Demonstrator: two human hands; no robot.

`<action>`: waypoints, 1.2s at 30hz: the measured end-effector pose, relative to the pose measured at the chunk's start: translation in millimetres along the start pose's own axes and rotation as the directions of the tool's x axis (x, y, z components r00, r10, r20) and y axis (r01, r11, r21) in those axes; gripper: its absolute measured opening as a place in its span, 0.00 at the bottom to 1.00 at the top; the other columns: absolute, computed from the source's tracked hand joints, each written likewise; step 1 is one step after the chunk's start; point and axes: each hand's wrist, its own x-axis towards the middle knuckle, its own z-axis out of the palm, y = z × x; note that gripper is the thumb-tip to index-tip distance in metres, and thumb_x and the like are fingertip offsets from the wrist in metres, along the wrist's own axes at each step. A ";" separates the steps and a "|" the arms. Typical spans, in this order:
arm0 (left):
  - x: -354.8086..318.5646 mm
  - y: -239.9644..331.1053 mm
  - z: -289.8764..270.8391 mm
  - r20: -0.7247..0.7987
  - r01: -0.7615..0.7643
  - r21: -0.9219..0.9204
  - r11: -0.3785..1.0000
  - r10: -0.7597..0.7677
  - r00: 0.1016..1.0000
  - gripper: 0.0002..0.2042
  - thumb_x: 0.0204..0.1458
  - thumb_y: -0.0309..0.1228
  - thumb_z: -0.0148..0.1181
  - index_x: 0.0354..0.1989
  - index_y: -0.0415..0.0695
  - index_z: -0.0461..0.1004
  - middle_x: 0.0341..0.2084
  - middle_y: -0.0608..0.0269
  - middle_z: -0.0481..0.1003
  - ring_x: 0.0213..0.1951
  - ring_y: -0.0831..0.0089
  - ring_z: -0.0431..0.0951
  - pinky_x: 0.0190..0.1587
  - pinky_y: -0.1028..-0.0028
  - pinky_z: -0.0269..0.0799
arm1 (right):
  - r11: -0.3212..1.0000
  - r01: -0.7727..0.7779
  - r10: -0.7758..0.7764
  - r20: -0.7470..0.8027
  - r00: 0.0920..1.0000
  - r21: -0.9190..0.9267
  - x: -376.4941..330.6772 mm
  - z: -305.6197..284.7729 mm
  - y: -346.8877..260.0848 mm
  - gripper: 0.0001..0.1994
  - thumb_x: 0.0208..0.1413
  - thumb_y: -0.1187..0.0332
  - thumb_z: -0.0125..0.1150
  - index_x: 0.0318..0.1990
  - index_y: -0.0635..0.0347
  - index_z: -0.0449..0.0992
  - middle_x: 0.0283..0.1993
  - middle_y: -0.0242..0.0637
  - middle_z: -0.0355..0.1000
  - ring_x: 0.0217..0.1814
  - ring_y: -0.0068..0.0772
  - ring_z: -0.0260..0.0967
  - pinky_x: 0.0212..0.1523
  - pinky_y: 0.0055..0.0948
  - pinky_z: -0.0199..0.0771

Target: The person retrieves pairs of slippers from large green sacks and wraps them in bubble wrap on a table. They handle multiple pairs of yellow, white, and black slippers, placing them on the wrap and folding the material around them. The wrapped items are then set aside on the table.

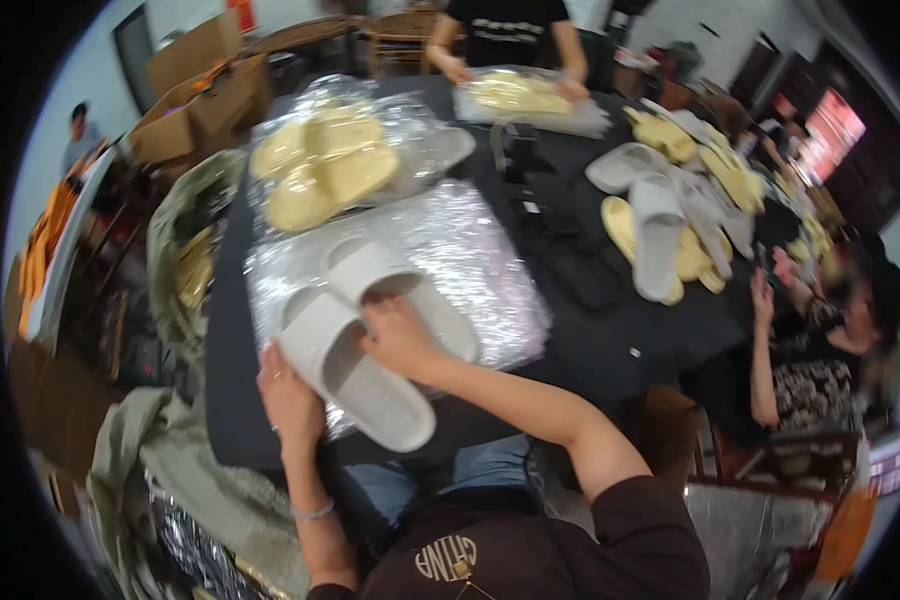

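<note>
Right hand blurred, its fingertips hidden in gray slippers, person beyond the grip cut off by the top edge

There are light-grey slippers, yellow slippers and a black tablecloth.

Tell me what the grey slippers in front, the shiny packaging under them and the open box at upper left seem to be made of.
Grey slippers: probably moulded foam or soft plastic, matte; smooth, without visible stitching.
Shiny packaging: likely clear plastic film, glossy, with crinkled glints.
Open box: apparently cardboard, dull brown, with stiff flaps.
</note>
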 end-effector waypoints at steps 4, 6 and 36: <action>-14.1 10.3 30.6 0.073 -0.005 0.052 0.999 0.001 0.997 0.25 0.58 0.30 0.37 0.65 0.39 0.53 0.68 0.57 0.48 0.68 0.58 0.46 0.66 0.59 0.44 | 0.998 -0.033 0.036 0.084 0.996 -0.045 -12.0 -13.1 19.7 0.24 0.45 0.66 0.56 0.49 0.71 0.68 0.51 0.53 0.68 0.58 0.48 0.63 0.63 0.43 0.54; -16.3 2.9 35.6 0.101 0.009 0.113 0.994 -0.021 0.995 0.24 0.60 0.32 0.34 0.66 0.40 0.52 0.68 0.60 0.48 0.69 0.61 0.46 0.66 0.60 0.44 | 0.997 -0.023 0.029 0.082 0.996 -0.074 -10.2 -18.9 17.0 0.24 0.45 0.65 0.57 0.50 0.69 0.68 0.52 0.51 0.69 0.57 0.45 0.64 0.64 0.42 0.52; -15.4 13.3 27.7 0.069 -0.002 0.013 1.000 0.001 0.998 0.25 0.62 0.41 0.38 0.65 0.42 0.55 0.66 0.57 0.53 0.68 0.60 0.49 0.66 0.58 0.44 | 0.973 -0.121 0.118 -0.024 0.993 -0.199 -12.4 -51.0 51.7 0.24 0.48 0.63 0.56 0.53 0.64 0.69 0.58 0.43 0.66 0.64 0.39 0.57 0.68 0.44 0.44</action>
